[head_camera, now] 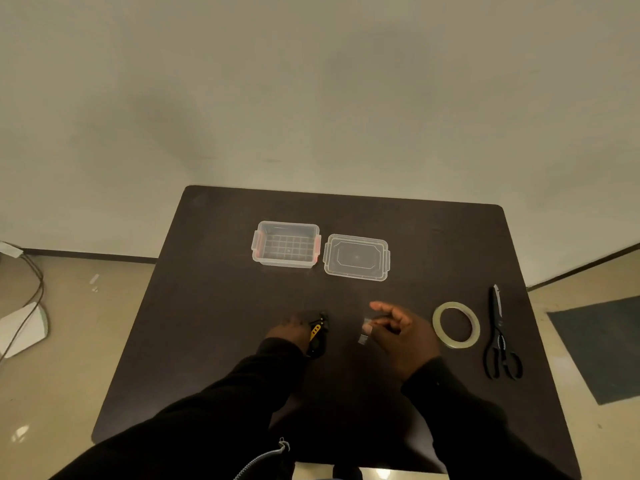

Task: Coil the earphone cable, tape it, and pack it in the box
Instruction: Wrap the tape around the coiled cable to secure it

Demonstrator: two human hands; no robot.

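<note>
We see the left hand (289, 332) gripping the coiled earphones (318, 332) on the table (214, 306), the right hand (398, 329) pinching a tape strip (365, 329), the box (285, 244) open beyond.

dim, yellowish light all round, the dark table (214, 306) swallowing detail. a small glare spot shows at the bottom edge, another on the floor (20, 433) at lower left. wide-angle bend curves the baseboard lines. hands and sleeves look soft, slightly blurred, grainy.
</note>
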